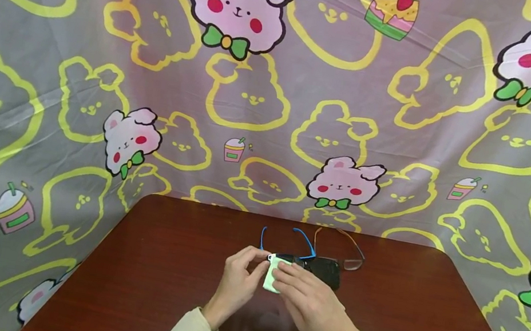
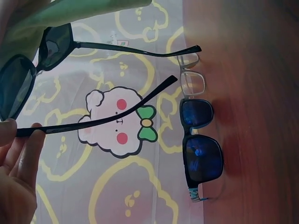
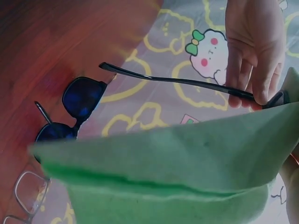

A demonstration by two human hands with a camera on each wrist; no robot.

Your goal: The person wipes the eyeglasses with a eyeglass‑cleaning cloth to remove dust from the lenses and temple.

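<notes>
Black-framed sunglasses (image 2: 18, 88) with dark lenses are held up above the table, their temples pointing away from me. My left hand (image 1: 239, 283) pinches one temple (image 3: 177, 83) near its hinge, between thumb and fingers. A light green cloth (image 1: 273, 280) lies over part of the lenses, gripped by my right hand (image 1: 311, 306). In the right wrist view the cloth hangs in a fold across the foreground and hides most of the frame. The right thumb is hidden in the head view.
Sunglasses with blue mirrored lenses (image 2: 203, 158) and blue temples (image 1: 305, 244) lie on the brown table (image 1: 147, 286) behind my hands. Clear-lensed eyeglasses (image 1: 353, 264) sit to their right. Patterned fabric (image 1: 255, 100) hangs around the table.
</notes>
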